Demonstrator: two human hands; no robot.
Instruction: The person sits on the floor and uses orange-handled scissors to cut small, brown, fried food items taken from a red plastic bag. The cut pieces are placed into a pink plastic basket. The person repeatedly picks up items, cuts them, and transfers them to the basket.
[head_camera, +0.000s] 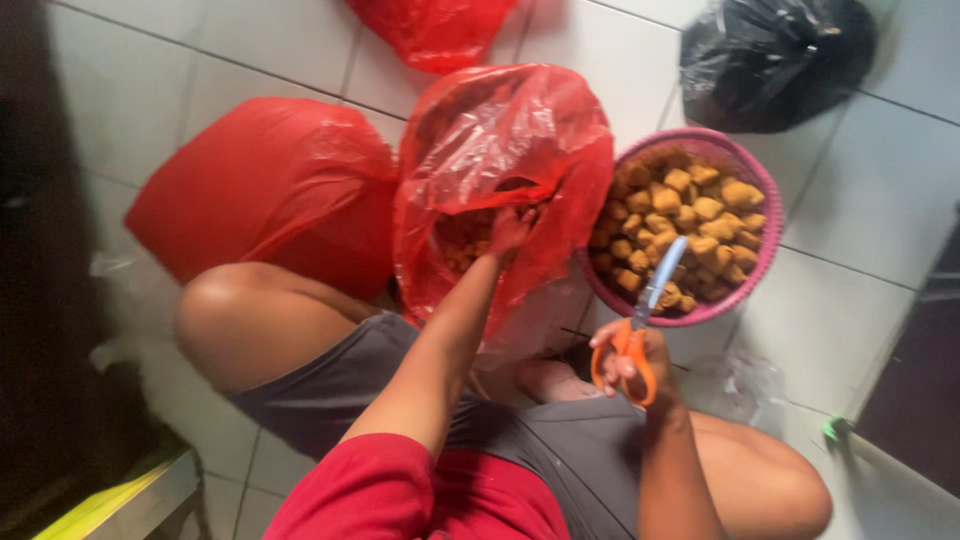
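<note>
**Reaching Into the Bag, Scissors at the Ready**

While seated on pale floor tiles (880, 190): left hand (508, 230) sunk into open crinkled red plastic bag (500, 150) of golden-brown chunks, grip hidden; right hand (632, 362) closed around orange-handled scissors (645, 310), blades over round pink basket (765, 255). Best kept pointed away from reaching fingers.

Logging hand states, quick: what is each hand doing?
Left hand: inside the open red bag, grip cannot be told.
Right hand: closed on scissors.
</note>
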